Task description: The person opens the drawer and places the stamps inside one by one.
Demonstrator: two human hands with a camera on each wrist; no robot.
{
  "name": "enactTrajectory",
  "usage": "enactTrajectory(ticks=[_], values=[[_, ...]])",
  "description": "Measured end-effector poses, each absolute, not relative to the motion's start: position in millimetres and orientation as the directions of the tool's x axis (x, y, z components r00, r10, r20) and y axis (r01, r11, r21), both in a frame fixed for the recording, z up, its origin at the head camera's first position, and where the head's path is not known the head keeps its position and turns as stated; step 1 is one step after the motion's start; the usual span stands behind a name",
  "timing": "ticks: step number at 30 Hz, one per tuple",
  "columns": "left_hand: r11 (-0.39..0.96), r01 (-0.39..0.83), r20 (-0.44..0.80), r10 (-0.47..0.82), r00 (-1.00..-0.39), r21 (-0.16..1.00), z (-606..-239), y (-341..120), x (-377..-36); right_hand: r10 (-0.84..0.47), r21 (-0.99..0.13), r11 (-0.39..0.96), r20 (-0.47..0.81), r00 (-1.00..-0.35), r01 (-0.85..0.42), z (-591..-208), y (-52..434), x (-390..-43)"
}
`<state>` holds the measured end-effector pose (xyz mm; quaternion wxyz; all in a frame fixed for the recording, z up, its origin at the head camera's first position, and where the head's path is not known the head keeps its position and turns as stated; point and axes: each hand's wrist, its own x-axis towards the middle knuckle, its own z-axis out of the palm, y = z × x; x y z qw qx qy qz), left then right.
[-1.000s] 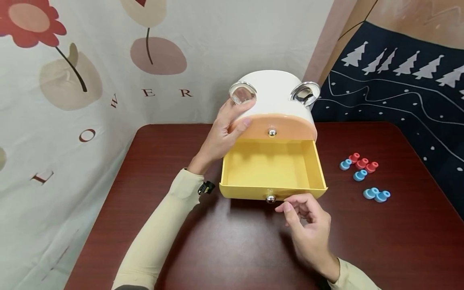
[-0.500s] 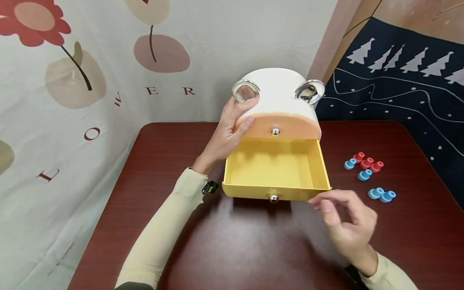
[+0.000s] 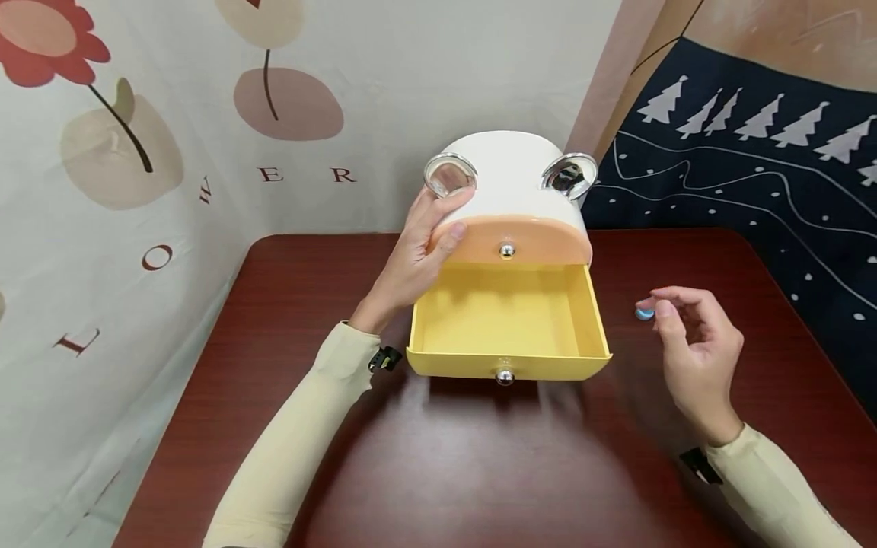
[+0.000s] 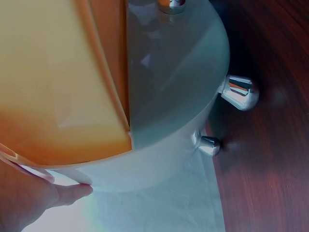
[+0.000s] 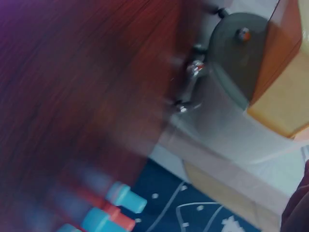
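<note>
A white cabinet (image 3: 510,179) stands on the table, with round mirrored eyes on top. Its peach upper drawer (image 3: 548,236) is closed, while the yellow lower drawer (image 3: 466,367) is pulled out with a bare floor inside. My left hand (image 3: 418,247) grips the cabinet's left side, thumb on the front edge and index finger below the left eye. To the right of the drawer, my right hand (image 3: 702,350) hovers over the small pegs, fingers loosely curled. One blue peg (image 3: 643,313) shows at its fingertips; the hand hides the others. In the right wrist view blue and red pegs (image 5: 128,198) appear.
The dark red-brown table (image 3: 438,472) extends in front of the cabinet. A white cloth with flower prints (image 3: 384,91) hangs behind and at the left; a navy cloth with trees (image 3: 740,167) hangs at the right. Silver knobs (image 3: 505,377) stick out from the drawer fronts.
My right hand has moved from the yellow drawer's knob rightward and away from me, to over the pegs. My left hand keeps its hold on the cabinet, and the drawer stays pulled out.
</note>
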<state>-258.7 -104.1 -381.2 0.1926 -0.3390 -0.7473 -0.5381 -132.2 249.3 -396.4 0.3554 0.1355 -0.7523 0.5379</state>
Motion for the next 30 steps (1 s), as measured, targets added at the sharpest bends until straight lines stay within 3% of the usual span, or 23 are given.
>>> enactTrajectory(ticks=[12,21,30], values=[[0.183,0.719,0.660,0.297,-0.690,0.670,-379,-104,-257,0.241,-0.769,0.592,0.454,-0.858,-0.241,-417,284,-158],[0.199,0.721,0.660,0.298,-0.689,0.663,-377,-108,-258,0.185,-0.638,0.770,0.258,-0.948,-0.023,-416,301,-167],[0.189,0.720,0.659,0.299,-0.690,0.668,-377,-106,-258,0.153,-0.555,0.831,0.207,-0.966,0.013,-425,316,-169]])
